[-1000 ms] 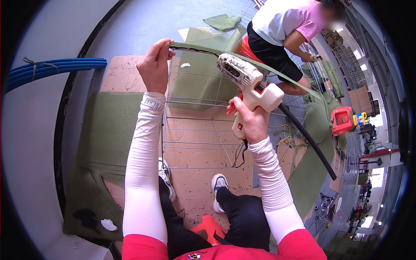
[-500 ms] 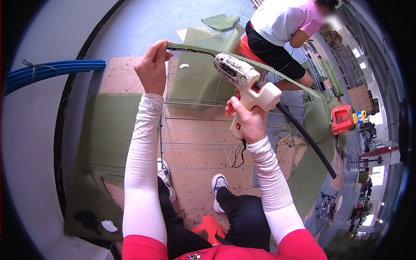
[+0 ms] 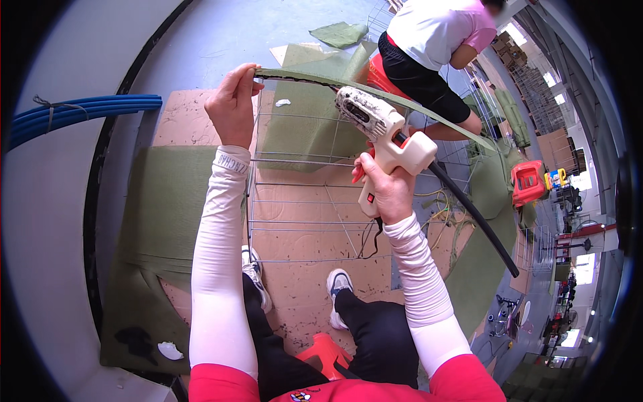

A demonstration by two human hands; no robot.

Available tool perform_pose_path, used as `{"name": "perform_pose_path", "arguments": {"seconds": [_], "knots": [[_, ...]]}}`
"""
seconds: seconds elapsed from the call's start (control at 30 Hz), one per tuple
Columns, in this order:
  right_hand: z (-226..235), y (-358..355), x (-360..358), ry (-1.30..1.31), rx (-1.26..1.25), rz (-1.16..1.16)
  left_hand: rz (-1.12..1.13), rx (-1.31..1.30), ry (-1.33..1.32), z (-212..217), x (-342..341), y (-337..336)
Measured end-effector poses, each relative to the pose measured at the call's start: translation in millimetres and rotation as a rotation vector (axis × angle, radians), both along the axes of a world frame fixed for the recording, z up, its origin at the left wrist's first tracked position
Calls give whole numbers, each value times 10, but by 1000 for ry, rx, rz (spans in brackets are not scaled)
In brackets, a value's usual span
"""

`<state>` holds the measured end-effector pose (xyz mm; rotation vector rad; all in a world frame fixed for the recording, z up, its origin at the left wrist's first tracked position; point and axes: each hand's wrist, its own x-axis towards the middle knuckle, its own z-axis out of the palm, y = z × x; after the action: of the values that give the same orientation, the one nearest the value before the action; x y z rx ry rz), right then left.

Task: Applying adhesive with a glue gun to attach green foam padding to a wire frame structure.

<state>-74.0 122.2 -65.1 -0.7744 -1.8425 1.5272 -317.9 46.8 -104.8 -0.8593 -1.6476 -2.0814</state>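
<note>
My right hand point(image 3: 388, 185) grips a white hot glue gun point(image 3: 380, 125) by its handle, fingers at the red trigger. A long black glue stick point(image 3: 477, 221) sticks out of its back end. The gun's nozzle touches or nearly touches the edge of a green fabric strip point(image 3: 295, 73), where a dark line of glue runs. Between thumb and fingers, my left hand point(image 3: 231, 100) pinches the strip's left end. Below both hands stands a wire mesh frame point(image 3: 301, 202), and the strip stretches above it toward the right.
A co-worker point(image 3: 435, 47) in a white and pink shirt bends over at the upper right. Green fabric sheets point(image 3: 164, 201) and cardboard point(image 3: 288, 288) cover the floor. Blue tubes point(image 3: 87, 110) lie bundled at left. A red stool point(image 3: 325, 355) is below me; another red plastic piece point(image 3: 529, 184) is at right.
The glue gun has shifted slightly right along the strip, and the dark glue line reaches a little further right. My left hand has moved slightly left.
</note>
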Motion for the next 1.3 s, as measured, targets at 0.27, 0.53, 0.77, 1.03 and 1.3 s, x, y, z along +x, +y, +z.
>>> {"name": "perform_pose_path", "arguments": {"seconds": [0.27, 0.53, 0.77, 1.03, 1.3], "knots": [[4, 25, 15, 68, -48, -50, 5, 7, -1, -27, -12, 15], [-30, -42, -82, 70, -35, 31, -4, -33, 8, -11, 0, -6], [-36, -25, -55, 83, -37, -2, -17, -25, 15, 1, 2, 0], [-35, -6, -3, 113, -64, -21, -5, -34, 13, -16, -9, -10], [-22, 33, 17, 67, -48, -1, -12, -21, 10, -7, 6, -4]]}}
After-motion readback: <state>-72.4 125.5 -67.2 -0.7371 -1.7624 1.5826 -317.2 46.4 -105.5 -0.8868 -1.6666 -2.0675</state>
